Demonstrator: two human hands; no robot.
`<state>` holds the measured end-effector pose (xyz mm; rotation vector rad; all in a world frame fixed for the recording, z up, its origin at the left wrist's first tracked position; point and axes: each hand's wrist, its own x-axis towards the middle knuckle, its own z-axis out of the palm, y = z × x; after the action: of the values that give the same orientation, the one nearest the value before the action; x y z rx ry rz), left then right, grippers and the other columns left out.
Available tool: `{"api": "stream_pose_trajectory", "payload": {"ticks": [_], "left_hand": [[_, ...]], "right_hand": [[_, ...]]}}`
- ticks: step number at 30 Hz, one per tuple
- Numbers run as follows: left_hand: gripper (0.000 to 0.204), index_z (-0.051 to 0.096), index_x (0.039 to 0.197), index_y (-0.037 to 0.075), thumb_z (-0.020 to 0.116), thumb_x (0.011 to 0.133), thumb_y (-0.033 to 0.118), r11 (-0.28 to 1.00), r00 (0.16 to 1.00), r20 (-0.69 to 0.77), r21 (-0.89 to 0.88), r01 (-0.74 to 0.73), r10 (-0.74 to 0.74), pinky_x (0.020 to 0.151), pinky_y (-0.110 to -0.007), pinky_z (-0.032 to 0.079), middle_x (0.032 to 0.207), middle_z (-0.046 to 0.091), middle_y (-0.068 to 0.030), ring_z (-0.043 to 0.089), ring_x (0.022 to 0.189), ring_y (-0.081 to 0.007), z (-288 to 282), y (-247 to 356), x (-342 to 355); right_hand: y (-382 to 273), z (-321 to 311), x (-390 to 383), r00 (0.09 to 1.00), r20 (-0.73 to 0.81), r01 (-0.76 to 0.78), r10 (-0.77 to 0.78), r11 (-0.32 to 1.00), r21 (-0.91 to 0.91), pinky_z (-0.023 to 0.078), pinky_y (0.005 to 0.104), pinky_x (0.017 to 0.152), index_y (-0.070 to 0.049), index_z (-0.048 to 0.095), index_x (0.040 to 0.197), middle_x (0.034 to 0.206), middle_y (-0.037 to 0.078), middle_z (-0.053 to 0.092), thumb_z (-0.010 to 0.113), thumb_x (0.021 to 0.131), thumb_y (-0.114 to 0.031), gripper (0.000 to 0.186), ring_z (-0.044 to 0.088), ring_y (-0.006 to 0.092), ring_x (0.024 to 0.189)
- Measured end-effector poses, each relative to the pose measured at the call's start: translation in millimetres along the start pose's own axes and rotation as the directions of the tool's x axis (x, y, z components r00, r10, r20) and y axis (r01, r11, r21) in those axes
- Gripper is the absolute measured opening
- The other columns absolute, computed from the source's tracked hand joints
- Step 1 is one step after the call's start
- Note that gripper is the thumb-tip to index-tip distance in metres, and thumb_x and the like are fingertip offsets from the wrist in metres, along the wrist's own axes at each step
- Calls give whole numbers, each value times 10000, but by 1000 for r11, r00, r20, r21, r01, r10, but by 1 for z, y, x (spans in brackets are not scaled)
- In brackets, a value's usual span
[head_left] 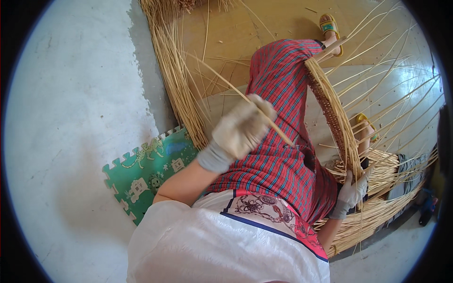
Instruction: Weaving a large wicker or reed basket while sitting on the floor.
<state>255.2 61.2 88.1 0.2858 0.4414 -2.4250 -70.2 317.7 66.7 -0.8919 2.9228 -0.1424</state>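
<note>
My left hand (245, 126), in a pale work glove, is closed round a single long wicker rod (219, 78) and held over my lap. The rod slants from upper left down to a thick cut end near my thigh. At the right my gloved right hand (351, 191) grips the lower end of a curved woven wicker piece (330, 106), thumb up along its edge. That piece rests against my knee and arcs upward. Many loose wicker stakes (391, 94) fan out from its far side. Some of my right fingers are hidden behind the wicker.
A long bundle of wicker rods (177, 70) lies along the wall at left. Another bundle (373, 226) lies low at right, beside grey cloth (410, 170). A green foam mat (146, 174) is by my left side. Yellow slippers (328, 22) are on my feet; scraps litter the floor.
</note>
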Motion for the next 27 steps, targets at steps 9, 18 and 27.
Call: {"api": "stream_pose_trajectory", "payload": {"ticks": [9, 18, 27], "left_hand": [[65, 625, 1055, -29, 588, 1007, -6, 619, 605, 419, 769, 160, -677, 1006, -365, 506, 1146, 687, -180, 631, 1198, -251, 38, -158, 58], [441, 611, 1318, 146, 633, 878, 161, -363, 367, 363, 81, -928, -856, 605, -392, 463, 732, 608, -34, 613, 658, -229, -11, -208, 152], [318, 699, 1127, 122, 733, 813, 86, -561, 590, 332, 186, -806, -737, 624, -383, 466, 749, 672, -31, 623, 639, -239, -50, -212, 157]], "right_hand": [[22, -11, -8, 976, -217, 166, -22, 725, 669, 434, 406, 1112, 7, 413, 1542, 1393, 212, 598, 481, 1081, -249, 531, 555, 295, 1304], [7, -74, -41, 996, 60, -36, -70, 296, 954, 531, 279, 709, 66, 688, 1071, 910, 86, 673, 610, 1040, -209, 288, 630, 133, 777], [46, -55, -53, 785, -170, 97, 595, 153, 983, 429, 264, 505, 10, 661, 1093, 765, 74, 661, 542, 1082, -362, 391, 564, 114, 594]]}}
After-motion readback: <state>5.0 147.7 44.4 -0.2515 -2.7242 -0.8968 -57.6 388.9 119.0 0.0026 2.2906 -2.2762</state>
